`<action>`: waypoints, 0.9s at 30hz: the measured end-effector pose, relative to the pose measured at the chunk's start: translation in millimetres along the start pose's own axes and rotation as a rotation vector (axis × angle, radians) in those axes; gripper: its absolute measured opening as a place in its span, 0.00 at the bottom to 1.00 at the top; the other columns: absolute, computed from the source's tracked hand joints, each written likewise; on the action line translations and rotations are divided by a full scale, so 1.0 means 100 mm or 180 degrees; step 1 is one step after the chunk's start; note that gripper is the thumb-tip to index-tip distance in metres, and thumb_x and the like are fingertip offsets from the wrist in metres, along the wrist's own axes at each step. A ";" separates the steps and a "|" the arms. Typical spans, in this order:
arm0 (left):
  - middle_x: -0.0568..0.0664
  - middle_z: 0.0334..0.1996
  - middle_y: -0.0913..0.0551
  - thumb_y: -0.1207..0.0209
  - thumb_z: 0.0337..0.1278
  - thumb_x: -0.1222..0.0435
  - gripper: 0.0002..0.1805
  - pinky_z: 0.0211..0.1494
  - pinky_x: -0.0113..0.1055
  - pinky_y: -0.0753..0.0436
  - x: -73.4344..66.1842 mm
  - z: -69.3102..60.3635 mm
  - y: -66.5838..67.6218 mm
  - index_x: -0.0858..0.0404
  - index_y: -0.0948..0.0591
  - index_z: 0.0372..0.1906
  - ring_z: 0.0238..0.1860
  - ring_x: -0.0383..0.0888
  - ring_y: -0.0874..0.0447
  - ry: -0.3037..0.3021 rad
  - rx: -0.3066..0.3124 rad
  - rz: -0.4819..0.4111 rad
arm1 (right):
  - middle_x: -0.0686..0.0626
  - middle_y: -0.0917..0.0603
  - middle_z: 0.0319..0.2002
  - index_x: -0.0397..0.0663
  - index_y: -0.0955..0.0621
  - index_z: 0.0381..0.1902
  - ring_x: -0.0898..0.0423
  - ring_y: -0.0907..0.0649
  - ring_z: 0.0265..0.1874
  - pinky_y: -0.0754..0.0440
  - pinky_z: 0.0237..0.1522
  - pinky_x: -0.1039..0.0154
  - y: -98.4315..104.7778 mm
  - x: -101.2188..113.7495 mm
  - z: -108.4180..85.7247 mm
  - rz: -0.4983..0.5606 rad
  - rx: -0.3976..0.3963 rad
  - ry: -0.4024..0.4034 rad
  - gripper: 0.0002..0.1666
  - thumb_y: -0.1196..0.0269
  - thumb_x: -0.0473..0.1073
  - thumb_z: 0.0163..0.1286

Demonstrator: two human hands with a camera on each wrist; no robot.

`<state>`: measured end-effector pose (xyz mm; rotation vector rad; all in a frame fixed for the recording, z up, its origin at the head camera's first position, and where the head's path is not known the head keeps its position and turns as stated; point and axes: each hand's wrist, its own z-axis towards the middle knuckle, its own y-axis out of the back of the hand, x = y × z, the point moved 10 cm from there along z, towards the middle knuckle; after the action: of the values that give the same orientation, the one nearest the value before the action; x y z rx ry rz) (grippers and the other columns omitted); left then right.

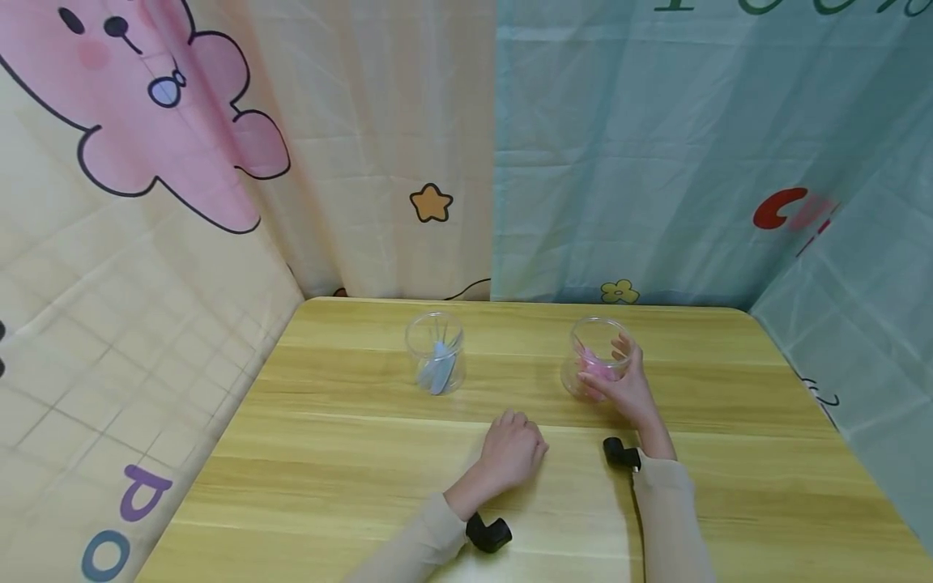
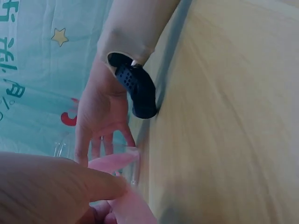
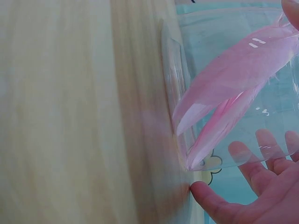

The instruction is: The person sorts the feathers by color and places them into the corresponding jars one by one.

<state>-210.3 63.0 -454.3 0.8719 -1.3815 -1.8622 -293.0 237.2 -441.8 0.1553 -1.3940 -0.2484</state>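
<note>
A clear cup (image 1: 571, 379) holding pink feathers (image 1: 599, 368) stands at the right of the wooden table. My right hand (image 1: 627, 387) grips it, thumb on the near side and fingers round the far side. In the right wrist view the feathers (image 3: 233, 77) show through the cup wall (image 3: 219, 35), with spread fingertips (image 3: 239, 151) behind it. My left hand (image 1: 513, 449) rests curled on the table in front of the cups. Seen from the left wrist, its thumb (image 2: 103, 184) presses a pink feather (image 2: 133, 207); the head view hides that feather.
Another clear cup (image 1: 419, 348) with blue feathers (image 1: 439, 371) stands to the left, near the table's (image 1: 313, 461) back edge. Printed curtains (image 1: 430, 121) hang behind and along both sides. Each wrist carries a black camera (image 1: 488, 534).
</note>
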 end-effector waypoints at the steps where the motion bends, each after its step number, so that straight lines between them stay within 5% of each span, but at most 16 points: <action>1: 0.41 0.25 0.27 0.42 0.62 0.56 0.11 0.32 0.28 0.36 0.03 0.04 0.01 0.55 0.17 0.27 0.30 0.40 0.34 0.0034 0.0000 -0.0216 | 0.33 0.49 0.68 0.41 0.54 0.72 0.33 0.47 0.65 0.45 0.61 0.34 0.00 0.04 -0.02 -0.0011 -0.0003 0.0019 0.58 0.29 0.33 0.54; 8: 0.40 0.29 0.27 0.45 0.66 0.59 0.11 0.36 0.28 0.33 0.25 0.39 0.06 0.61 0.17 0.37 0.33 0.37 0.34 0.0397 0.0045 -0.2128 | 0.35 0.49 0.69 0.45 0.55 0.72 0.35 0.46 0.65 0.44 0.60 0.34 0.02 -0.06 0.03 -0.0067 -0.0005 0.0035 0.60 0.28 0.37 0.54; 14: 0.46 0.29 0.28 0.49 0.70 0.63 0.12 0.34 0.29 0.32 0.36 0.80 0.27 0.69 0.21 0.41 0.31 0.38 0.33 0.0474 -0.0466 -0.3591 | 0.32 0.50 0.68 0.44 0.55 0.72 0.33 0.47 0.65 0.44 0.59 0.33 0.01 0.04 0.00 -0.0006 0.0021 0.0010 0.59 0.29 0.34 0.54; 18: 0.46 0.30 0.28 0.51 0.71 0.63 0.14 0.35 0.28 0.32 0.36 1.08 0.42 0.72 0.23 0.44 0.32 0.37 0.33 0.0557 -0.0807 -0.4108 | 0.35 0.50 0.69 0.47 0.56 0.73 0.34 0.47 0.65 0.43 0.60 0.34 0.03 -0.13 0.06 0.0009 0.0016 -0.0032 0.61 0.28 0.36 0.54; 27: 0.45 0.37 0.31 0.53 0.72 0.61 0.15 0.37 0.27 0.33 0.30 1.48 0.67 0.71 0.26 0.46 0.36 0.35 0.36 0.0506 -0.1544 -0.4454 | 0.39 0.49 0.69 0.54 0.55 0.72 0.38 0.46 0.65 0.40 0.60 0.36 0.02 -0.31 0.11 -0.0084 -0.0033 -0.0049 0.60 0.26 0.44 0.54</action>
<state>-340.5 102.3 -360.8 1.8815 0.0159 -2.7647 -308.9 248.3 -469.1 0.1636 -1.4064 -0.2790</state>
